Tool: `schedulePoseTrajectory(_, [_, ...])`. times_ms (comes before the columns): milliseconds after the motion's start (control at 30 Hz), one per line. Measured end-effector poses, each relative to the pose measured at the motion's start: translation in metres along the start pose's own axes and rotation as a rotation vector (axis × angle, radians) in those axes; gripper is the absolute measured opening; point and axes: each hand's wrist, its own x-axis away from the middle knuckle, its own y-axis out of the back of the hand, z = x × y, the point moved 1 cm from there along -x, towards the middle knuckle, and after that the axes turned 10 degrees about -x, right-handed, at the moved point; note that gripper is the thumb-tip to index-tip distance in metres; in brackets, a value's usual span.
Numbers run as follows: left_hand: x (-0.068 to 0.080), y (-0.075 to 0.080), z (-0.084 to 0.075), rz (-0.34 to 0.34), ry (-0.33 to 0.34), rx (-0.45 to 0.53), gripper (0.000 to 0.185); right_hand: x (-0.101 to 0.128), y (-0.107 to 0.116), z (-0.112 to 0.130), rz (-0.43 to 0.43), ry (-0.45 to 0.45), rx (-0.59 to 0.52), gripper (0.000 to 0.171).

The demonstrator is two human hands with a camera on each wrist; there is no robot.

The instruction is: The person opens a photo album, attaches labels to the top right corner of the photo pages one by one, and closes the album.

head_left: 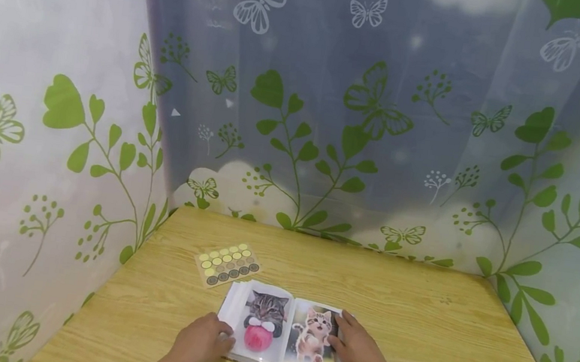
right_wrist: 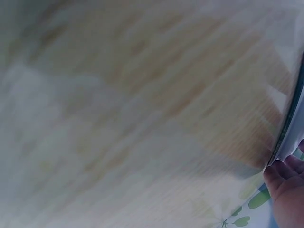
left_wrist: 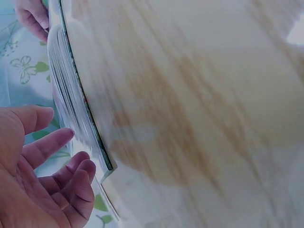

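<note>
Photo album open flat on wooden table, near front edge. Left page: grey tabby cat with red ball; right page: ginger kitten standing upright. Clear sleeves, thick stack of pages visible edge-on in left wrist view.

Left hand at album's left edge, fingers loosely spread and relaxed, tips just beside page stack. Right hand laid flat on right page, fingers straight, slightly apart.

Sheet of round stickers behind album, apart from it. No readable writing anywhere.
</note>
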Motion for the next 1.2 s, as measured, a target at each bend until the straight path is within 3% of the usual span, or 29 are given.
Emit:
schedulePoseTrajectory(300, [-0.006, 0.001, 0.007, -0.045, 0.002, 0.030, 0.014, -0.001, -0.001, 0.000, 0.004, -0.044, -0.030, 0.054])
schedulePoseTrajectory(467, [-0.009, 0.004, 0.011, -0.029, 0.035, 0.053, 0.018, 0.000, -0.001, 0.001, -0.017, -0.060, -0.045, 0.055])
schedulePoseTrajectory(633, [-0.014, 0.004, 0.018, -0.040, 0.027, 0.051, 0.017, 0.000, 0.000, 0.002, -0.037, -0.048, -0.036, 0.058])
schedulePoseTrajectory(967, [-0.035, 0.009, 0.044, -0.035, 0.130, 0.063, 0.017, -0.001, 0.001, 0.018, -0.091, 0.074, 0.033, 0.053])
schedulePoseTrajectory(1200, [-0.058, 0.013, 0.068, -0.073, 0.206, 0.036, 0.032, -0.002, -0.013, 0.033, -0.082, 0.198, 0.011, 0.056])
